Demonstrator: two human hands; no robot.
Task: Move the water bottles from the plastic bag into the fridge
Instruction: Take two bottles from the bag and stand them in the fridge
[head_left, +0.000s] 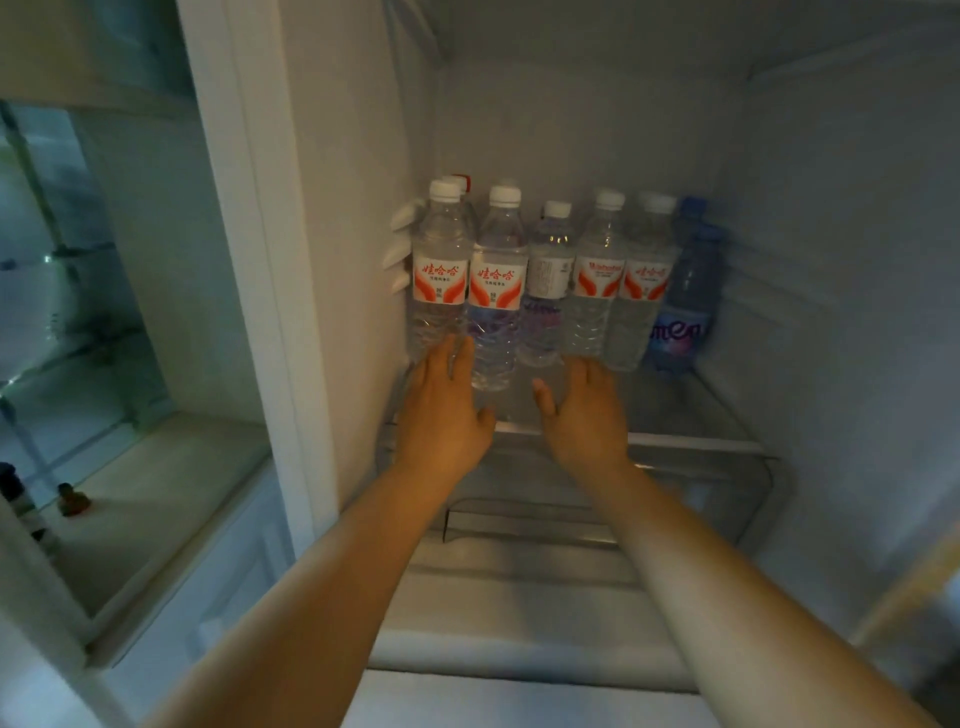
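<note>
Both bare forearms reach up into the fridge (831, 260); the left hand (441, 410) and right hand (584, 415) are spread, holding nothing, fingertips touching the bases of the water bottles (545, 280) lined up at twelve o'clock on the glass shelf (691, 415).

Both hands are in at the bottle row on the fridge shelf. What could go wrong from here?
1. The left hand touches the base of the leftmost bottle; a push could tip it into its close-packed neighbours.
2. The second bottle stands forward of the row, so the right hand could clip it.
3. The blue bottle sits crowded against the right end; shoving the row may jam it.
</note>
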